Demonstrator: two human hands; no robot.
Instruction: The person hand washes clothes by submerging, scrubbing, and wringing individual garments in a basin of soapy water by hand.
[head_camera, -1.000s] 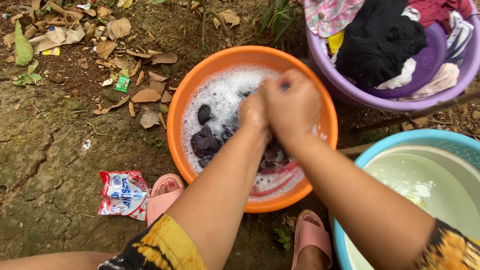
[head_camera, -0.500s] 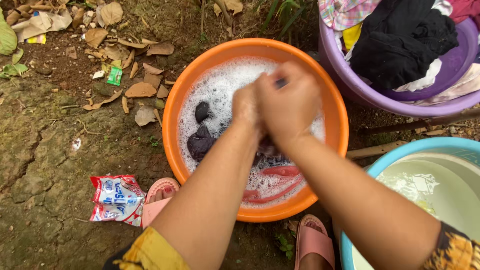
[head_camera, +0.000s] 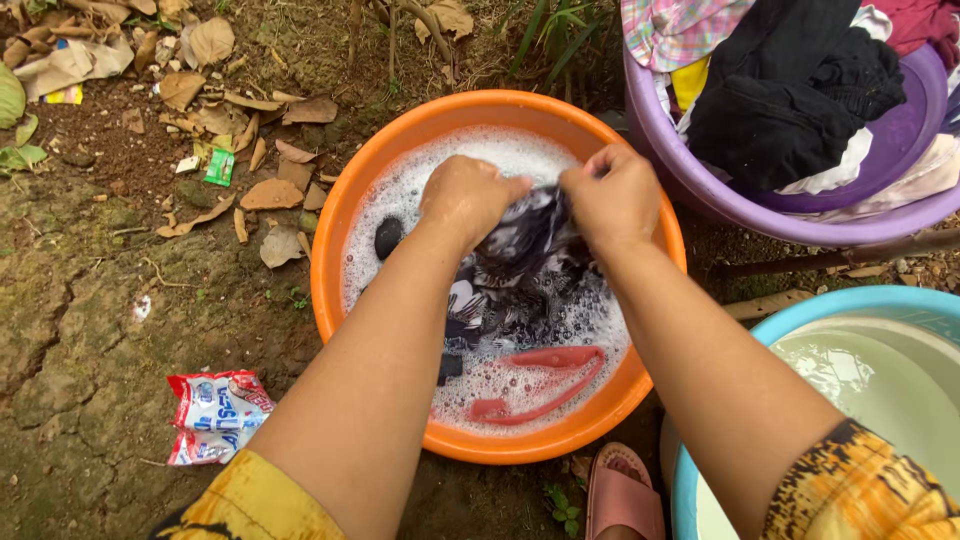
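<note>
An orange basin (head_camera: 340, 220) of soapy water and foam sits on the ground in front of me. My left hand (head_camera: 466, 198) and my right hand (head_camera: 618, 196) both grip a wet dark patterned garment (head_camera: 525, 250), holding it stretched between them just above the suds. More of the cloth trails down into the water under my forearms. A red hanger-like strip (head_camera: 545, 372) lies in the foam near the basin's near rim. A dark lump of cloth (head_camera: 387, 238) pokes out of the foam at the left.
A purple tub (head_camera: 700, 185) heaped with dark and coloured clothes stands at the upper right. A light blue basin (head_camera: 800, 305) of clear water is at the lower right. A detergent sachet (head_camera: 215, 415) lies on the dirt at left. My pink sandal (head_camera: 625, 495) is below the orange basin.
My hands were pressed together scrubbing in the foam; now they have parted and lifted the garment, spreading it between them. The view has shifted slightly.
</note>
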